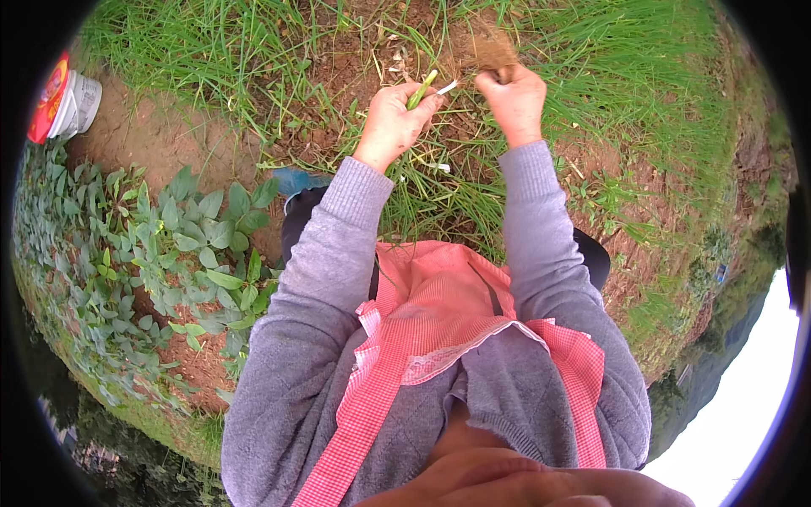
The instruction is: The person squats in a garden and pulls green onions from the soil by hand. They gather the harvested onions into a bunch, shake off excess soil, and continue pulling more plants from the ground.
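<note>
My left hand is closed around a slim scallion-like plant. Its white root end points toward my other hand and carries short roots. A thick yellow-green stalk sticks up between the thumb and fingers of that same hand; whether it belongs to the same plant is unclear. My right hand pinches a brown clump, blurred, which looks like roots or soil. Loose green stalks lie on the ground below both hands, with a small white piece among them.
Grassy green shoots grow at upper left and right. Broad-leaved plants cover the left side. A white bucket with a red printed packet or label stands at far left. A blue object lies near my left knee.
</note>
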A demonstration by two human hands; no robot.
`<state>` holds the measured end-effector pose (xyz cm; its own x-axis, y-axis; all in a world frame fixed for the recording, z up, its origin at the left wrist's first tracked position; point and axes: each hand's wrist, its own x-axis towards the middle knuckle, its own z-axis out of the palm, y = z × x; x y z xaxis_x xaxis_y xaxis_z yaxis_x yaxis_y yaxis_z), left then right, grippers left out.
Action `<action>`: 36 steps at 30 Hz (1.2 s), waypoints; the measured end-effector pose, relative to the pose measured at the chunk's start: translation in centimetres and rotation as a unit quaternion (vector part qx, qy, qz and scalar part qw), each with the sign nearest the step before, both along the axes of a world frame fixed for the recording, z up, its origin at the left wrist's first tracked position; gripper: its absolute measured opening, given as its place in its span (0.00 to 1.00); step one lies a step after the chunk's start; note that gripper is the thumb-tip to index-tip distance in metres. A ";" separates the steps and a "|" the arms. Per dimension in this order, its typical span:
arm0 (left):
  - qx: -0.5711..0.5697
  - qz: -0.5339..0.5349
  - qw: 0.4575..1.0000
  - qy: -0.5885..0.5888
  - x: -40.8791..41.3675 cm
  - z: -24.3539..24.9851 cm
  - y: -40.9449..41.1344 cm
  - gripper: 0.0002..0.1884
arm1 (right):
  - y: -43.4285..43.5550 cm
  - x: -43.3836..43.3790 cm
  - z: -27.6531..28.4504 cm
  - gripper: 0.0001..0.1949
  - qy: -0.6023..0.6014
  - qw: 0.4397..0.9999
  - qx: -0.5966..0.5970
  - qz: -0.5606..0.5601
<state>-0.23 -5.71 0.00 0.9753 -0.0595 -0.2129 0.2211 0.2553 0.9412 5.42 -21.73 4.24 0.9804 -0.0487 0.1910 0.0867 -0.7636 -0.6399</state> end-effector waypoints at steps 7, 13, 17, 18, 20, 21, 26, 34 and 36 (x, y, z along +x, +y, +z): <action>-0.013 -0.008 1.000 0.007 0.4 0.1 0.5 0.09 | -6.1 2.6 -1.7 0.11 0.117 0.988 0.090 -0.054; -0.255 0.087 0.955 0.128 0.5 0.1 0.8 0.09 | -5.8 2.0 0.5 0.16 0.250 0.914 0.312 -0.067; -0.236 0.077 0.966 0.072 0.5 -0.2 0.5 0.09 | -6.1 1.8 0.8 0.13 0.264 0.783 0.563 0.033; -0.227 0.063 0.969 0.073 0.5 -0.3 0.6 0.08 | -5.5 1.6 1.1 0.15 0.268 0.771 0.576 0.053; -0.199 0.043 0.978 0.050 0.4 -0.1 0.4 0.08 | -3.7 1.0 1.6 0.16 0.273 0.761 0.585 0.058; -0.184 0.032 0.982 0.039 0.3 0.2 0.2 0.09 | -2.8 0.8 1.6 0.16 0.275 0.757 0.590 0.060; -0.107 0.043 0.992 -0.047 0.2 -0.2 -1.1 0.13 | 0.7 0.5 -1.4 0.14 0.300 0.722 0.619 0.081; -0.001 0.072 0.997 -0.033 0.4 -1.1 -0.5 0.08 | 4.2 -1.4 -1.1 0.14 0.323 0.710 0.618 0.096; -0.040 0.070 0.997 -0.020 0.3 -1.0 -0.3 0.08 | 4.4 -1.6 -0.7 0.13 0.324 0.727 0.597 0.103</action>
